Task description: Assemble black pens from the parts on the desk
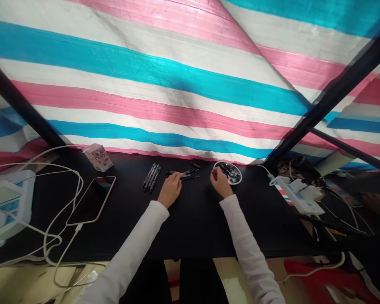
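My left hand is at the middle of the black table, its fingers closed on a dark pen that lies close to the tabletop. Just beside it lies a thin dark pen part, and a short black piece rests farther back. At the left rim of a round white-edged dish, my right hand is pinched together; whatever is between its fingertips is too small to tell. Several small dark and shiny parts fill the dish. To the left, several pens lie side by side in a group.
A phone on a charging cable and a small pink box are on the left. White power strips with loose cables take up the left end, and another power strip the right. A striped sheet hangs behind the table.
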{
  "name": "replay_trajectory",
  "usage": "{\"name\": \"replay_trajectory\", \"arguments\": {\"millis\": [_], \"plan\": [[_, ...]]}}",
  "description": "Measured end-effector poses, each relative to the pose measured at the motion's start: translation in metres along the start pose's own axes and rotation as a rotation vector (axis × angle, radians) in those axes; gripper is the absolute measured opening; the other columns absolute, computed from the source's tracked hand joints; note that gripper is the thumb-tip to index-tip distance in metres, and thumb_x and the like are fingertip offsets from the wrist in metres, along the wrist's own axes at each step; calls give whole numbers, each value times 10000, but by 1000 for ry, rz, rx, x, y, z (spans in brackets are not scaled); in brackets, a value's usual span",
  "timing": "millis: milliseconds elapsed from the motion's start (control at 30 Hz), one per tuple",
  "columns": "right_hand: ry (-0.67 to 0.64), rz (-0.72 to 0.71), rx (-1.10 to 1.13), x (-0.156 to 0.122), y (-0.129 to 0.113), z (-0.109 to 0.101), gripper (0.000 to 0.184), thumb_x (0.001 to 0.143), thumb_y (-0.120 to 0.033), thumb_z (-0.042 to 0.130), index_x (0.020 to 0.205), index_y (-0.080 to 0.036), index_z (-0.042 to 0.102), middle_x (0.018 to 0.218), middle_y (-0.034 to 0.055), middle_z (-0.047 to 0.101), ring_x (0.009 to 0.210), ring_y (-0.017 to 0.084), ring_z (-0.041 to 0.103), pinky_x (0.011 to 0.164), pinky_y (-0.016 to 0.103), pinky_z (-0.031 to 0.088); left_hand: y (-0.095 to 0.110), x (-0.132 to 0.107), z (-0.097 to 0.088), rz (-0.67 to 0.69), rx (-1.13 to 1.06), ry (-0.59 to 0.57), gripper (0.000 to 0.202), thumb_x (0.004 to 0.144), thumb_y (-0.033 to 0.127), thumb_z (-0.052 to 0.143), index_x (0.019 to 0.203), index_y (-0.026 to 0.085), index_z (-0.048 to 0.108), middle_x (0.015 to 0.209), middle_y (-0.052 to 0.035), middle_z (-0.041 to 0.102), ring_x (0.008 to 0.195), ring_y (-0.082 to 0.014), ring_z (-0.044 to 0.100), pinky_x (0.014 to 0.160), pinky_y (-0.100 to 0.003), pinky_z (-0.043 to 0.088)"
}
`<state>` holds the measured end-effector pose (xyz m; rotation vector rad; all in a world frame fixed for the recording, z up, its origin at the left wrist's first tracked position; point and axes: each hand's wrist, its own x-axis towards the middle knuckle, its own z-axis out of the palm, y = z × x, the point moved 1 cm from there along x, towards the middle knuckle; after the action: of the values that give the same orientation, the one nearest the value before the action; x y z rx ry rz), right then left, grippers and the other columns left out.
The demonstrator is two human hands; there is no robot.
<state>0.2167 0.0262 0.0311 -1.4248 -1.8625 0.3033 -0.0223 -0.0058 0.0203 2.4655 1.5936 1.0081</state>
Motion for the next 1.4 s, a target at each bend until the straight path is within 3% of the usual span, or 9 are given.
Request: {"name": "replay_trajectory", "arguments": {"millis": [100,267,467,600,900,1167,1400], "plan": [[3,27,82,-11,-20,27,100,782,-246,405,870,-199,407,687,-7,491,575,132,505,587,251,410,10,5,13,145,-33,-114,366,887,118,361,1226,210,461,1153,-59,542,1063,-186,495,884,-315,387],[-18,61,50,-22,-30,47,107,777,-241,381,877,-204,381,660,-25,462,574,140,490,585,253,376,6,6,21,128,33,-154,339,905,160,367,1226,206,466,1104,-65,551,1020,-211,488,835,-334,381],[-41,95,-46,-27,-31,45,109,803,-224,298,878,-199,372,622,-27,423,538,160,469,539,256,312,4,3,21,18,173,-109,319,905,246,405,1208,198,489,1000,-86,514,934,-230,477,785,-345,376],[-55,93,-13,-28,-30,44,129,837,-229,264,885,-203,380,617,-22,430,541,168,473,546,263,328,5,2,20,10,214,-107,205,898,288,437,1032,196,562,966,-81,499,911,-233,468,769,-345,365],[0,-86,93,-24,-23,48,248,874,-173,297,933,-187,538,908,85,556,861,181,540,805,320,432,-2,-5,18,6,182,-126,139,903,278,450,901,194,561,914,-65,544,878,-216,485,747,-324,345],[-51,-51,115,-25,-17,47,400,803,-75,344,1108,-209,566,828,45,626,786,159,586,794,317,463,-9,-5,9,-74,79,-52,160,925,236,403,881,195,551,876,-47,604,835,-195,514,736,-316,333],[-40,-1,239,-25,-16,52,182,838,-163,393,944,-202,536,899,52,638,890,171,618,791,299,474,-10,-3,5,-94,73,-14,168,934,253,394,900,196,549,911,-44,614,856,-191,518,742,-313,327]]}}
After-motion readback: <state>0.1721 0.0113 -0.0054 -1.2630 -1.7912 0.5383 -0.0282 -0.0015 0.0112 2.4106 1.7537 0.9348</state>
